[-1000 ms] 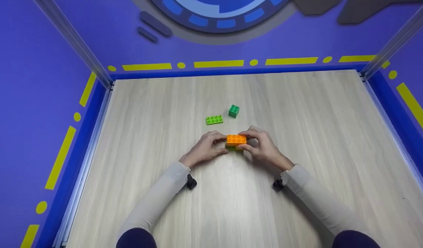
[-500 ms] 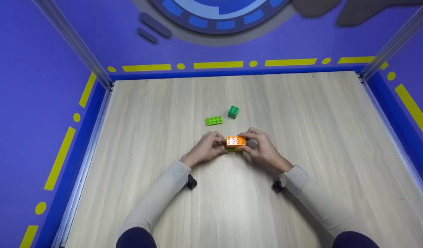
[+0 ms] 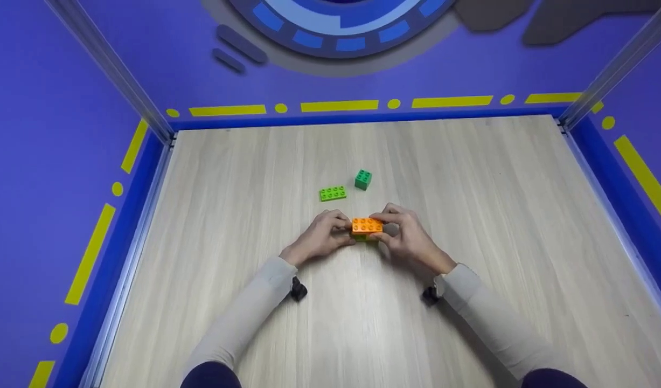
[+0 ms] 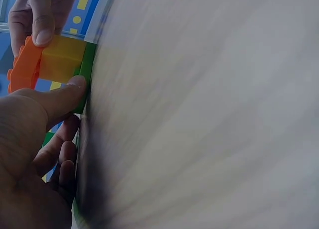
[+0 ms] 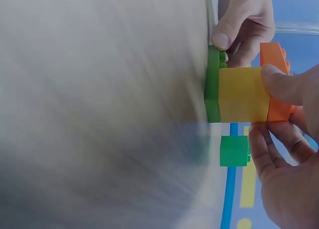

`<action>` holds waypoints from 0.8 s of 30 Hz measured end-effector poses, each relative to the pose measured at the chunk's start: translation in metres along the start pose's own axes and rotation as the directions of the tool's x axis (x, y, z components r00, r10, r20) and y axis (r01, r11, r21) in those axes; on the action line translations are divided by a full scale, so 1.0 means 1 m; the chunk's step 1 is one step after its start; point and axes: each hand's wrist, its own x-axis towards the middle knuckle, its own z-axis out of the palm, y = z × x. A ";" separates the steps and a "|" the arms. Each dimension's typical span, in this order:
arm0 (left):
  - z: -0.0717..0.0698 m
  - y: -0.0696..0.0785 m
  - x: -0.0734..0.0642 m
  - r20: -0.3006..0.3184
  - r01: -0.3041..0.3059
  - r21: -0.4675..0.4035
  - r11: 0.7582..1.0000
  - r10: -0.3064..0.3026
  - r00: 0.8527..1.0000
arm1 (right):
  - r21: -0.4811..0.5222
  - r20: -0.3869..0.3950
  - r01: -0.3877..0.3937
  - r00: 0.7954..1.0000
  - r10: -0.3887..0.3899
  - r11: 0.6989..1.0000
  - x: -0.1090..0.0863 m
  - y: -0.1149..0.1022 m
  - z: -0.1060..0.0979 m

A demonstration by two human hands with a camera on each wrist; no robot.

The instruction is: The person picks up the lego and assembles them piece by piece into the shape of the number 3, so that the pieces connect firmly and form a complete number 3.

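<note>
Three blue-violet walls (image 3: 39,161) border the pale wooden worktop (image 3: 244,178). Two light sleeves (image 3: 238,318) reach across it to the left hand (image 3: 319,236), its grip narrowed to a pinch on a green base plate (image 5: 213,84), and the right hand (image 3: 414,240), its grip closed about the upper part of the same brick stack (image 4: 65,57). That stack stands upright between the hands: an orange brick (image 3: 367,225) on top, overhanging toward the left hand, above a shorter yellow brick (image 5: 242,94) seated on the base plate. Beyond lie a loose lime plate (image 3: 333,193), studs up, and near it a compact dark-green block (image 3: 363,179).
</note>
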 end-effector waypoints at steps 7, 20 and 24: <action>0.000 0.001 -0.001 0.008 0.019 -0.027 0.999 -0.019 1.000 | 0.008 -0.008 -0.018 1.000 0.018 1.000 -0.002 0.001 0.002; -0.005 0.006 -0.005 0.035 0.057 -0.123 0.991 -0.054 0.998 | 0.037 0.010 -0.104 0.995 0.104 0.994 0.000 -0.001 -0.001; -0.004 0.008 -0.005 0.001 0.041 -0.208 0.977 -0.041 0.999 | 0.028 0.014 -0.106 0.994 0.105 0.994 0.000 0.000 0.000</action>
